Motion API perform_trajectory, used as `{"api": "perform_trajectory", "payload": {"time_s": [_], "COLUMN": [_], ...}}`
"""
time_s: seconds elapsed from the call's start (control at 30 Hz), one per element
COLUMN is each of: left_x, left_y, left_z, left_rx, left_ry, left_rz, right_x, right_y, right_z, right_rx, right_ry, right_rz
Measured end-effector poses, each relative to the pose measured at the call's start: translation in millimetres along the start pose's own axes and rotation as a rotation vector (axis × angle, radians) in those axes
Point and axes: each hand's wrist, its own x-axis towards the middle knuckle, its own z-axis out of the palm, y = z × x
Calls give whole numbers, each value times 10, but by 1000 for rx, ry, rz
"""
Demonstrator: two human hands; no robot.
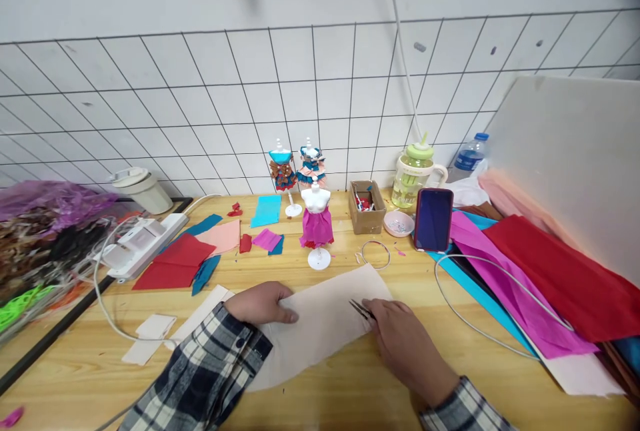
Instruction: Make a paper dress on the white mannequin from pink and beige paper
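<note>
A large pale pink sheet of fabric [320, 324] lies slantwise on the table in front of me. My left hand [260, 302] presses on its left part, thumb on top and the other fingers curled, partly hidden. At the right side, my right hand [400, 338] is closed around small scissors [361, 310]; their dark blades point left over the fabric, slightly apart, and the handles are hidden in my palm. Just beyond the fabric stands a small white dress form [316, 201] wearing a magenta skirt [317, 226].
Two dressed mini forms [283, 171] stand behind, near a cardboard box [367, 208], a pink dish [399, 223] and an upright phone [433, 220]. Fabric scraps [175, 261] and a power strip [147, 244] lie left. Folded fabrics [565, 278] and a looping cable [460, 314] occupy the right.
</note>
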Motion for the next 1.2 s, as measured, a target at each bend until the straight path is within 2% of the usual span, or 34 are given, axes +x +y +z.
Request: {"api": "perform_trajectory", "payload": {"time_s": [0.1,0.23,0.43,0.57,0.7,0.8,0.9,1.0,1.07,1.1,1.2], "left_x": [-57,-65,-1,-6,-6,10,23,36,56,69,107], "left_y": [-52,-68,-111,-152,-141,-126,-121,-111,-91,-77,-28], "left_z": [-10,22,75,83,113,148,172,191,211,223,252], "left_rx": [-33,-41,-41,-80,-191,-270,-298,-360,-413,-440,-492], "left_ry": [-36,-16,32,23,-63,-140,-157,-109,-93,-99,-139], "left_rz": [-7,-6,13,29,55,3,-14,19,29,30,33], "right_x": [-60,-59,36,61,87,127,124,-14,-180,-271,-505], "right_y": [207,440,557,594,614,629,597,414,202,84,-226], "right_z": [-11,-84,-37,11,39,28,-19,-61,-54,-36,71], "right_rx": [3,17,17,39,106,146,185,266,463,637,1142], "right_ry": [6,3,62,101,116,111,130,241,264,190,-179], "right_rz": [78,153,158,152,140,137,151,147,262,304,417]}}
